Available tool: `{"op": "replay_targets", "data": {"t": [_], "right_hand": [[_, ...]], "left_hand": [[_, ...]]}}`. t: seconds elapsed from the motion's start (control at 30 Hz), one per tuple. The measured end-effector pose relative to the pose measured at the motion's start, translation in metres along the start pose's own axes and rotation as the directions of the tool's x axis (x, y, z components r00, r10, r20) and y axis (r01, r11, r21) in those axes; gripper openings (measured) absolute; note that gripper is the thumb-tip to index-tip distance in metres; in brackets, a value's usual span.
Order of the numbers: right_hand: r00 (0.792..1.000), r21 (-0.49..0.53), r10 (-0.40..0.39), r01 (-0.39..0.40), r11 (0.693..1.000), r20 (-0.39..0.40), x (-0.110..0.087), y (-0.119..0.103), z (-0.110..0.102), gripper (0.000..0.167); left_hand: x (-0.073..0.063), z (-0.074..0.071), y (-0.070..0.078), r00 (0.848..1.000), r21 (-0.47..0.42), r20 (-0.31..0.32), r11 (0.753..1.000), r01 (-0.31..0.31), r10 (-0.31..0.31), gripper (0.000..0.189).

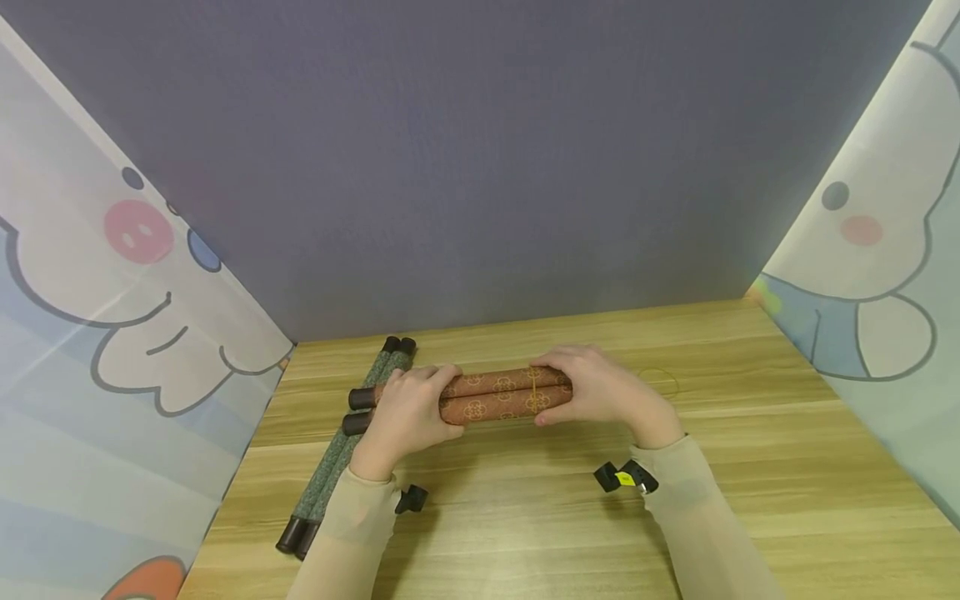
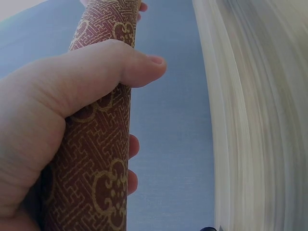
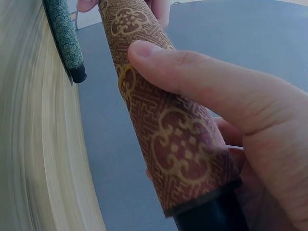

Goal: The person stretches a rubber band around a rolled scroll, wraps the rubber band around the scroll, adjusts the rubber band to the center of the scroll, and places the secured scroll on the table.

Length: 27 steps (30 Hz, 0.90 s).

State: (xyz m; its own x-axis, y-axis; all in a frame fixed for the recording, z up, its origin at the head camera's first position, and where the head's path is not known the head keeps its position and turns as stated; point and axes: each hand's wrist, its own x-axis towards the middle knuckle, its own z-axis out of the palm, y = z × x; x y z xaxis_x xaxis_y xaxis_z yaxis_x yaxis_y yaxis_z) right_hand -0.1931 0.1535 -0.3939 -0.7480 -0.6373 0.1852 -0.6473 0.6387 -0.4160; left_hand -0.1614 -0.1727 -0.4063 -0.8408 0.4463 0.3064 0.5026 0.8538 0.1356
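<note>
A reddish-brown brocade scroll with gold flower patterns, rolled from both ends into two parallel rolls, is held level above the table. My left hand grips it toward the left, thumb on the near side; dark end knobs stick out past this hand. Near the other end my right hand grips the scroll, its palm covering the right knobs in the head view. A thin yellow cord crosses the rolls beside the right fingers. In the right wrist view, a black end knob shows below the brocade.
A green patterned scroll with dark knobs lies slantwise on the wooden table, partly behind my left hand and arm. A loop of yellow cord shows beyond my right wrist. A grey panel stands behind; cartoon-printed sheets flank both sides.
</note>
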Motion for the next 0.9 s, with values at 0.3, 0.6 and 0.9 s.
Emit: {"op": "replay_targets", "data": {"t": [0.3,0.6,0.9], "right_hand": [[1.0,0.003,-0.02,0.02,1.0,0.0,0.002,-0.005,0.002,0.085],[0.995,-0.015,-0.086,0.085,0.996,-0.043,0.007,-0.008,0.007,0.078],[0.994,-0.045,-0.103,0.102,0.994,-0.025,0.014,-0.023,0.02,0.091]], "left_hand": [[0.0,-0.001,0.001,1.0,-0.002,0.011,1.0,0.006,-0.006,0.083],[0.002,-0.003,0.004,1.0,0.007,0.009,1.0,-0.002,0.002,0.082],[0.004,0.001,0.008,1.0,0.01,0.002,1.0,-0.016,0.016,0.073]]}}
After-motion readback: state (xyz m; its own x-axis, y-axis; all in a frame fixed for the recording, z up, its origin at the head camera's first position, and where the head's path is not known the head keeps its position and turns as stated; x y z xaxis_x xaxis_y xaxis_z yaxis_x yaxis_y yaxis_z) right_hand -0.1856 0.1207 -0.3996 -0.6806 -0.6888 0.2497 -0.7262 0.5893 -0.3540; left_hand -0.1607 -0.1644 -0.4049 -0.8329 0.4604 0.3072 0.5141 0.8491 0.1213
